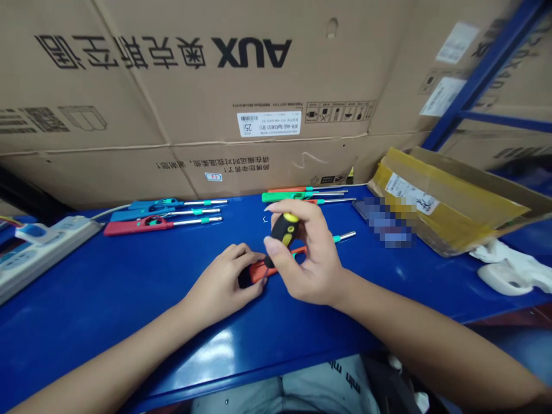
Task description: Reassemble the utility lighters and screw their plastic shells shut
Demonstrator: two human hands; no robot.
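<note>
An orange long-necked lighter (259,271) lies on the blue table (207,356), its metal tip pointing right. The fingers of my left hand (228,276) pinch its handle end from both sides. My right hand (308,253) grips a black and yellow screwdriver (284,229), held tilted with its lower end at the orange handle. The screwdriver's tip is too small to make out. My right hand covers part of the lighter's middle.
Blue lighters (144,211) and a red lighter (135,226) lie left; green (282,196) and orange ones lie behind my hands. A power strip (47,250) is far left. Right are a phone (382,221), an open carton (414,195) and a white object (504,279). Large cardboard (207,92) stands behind.
</note>
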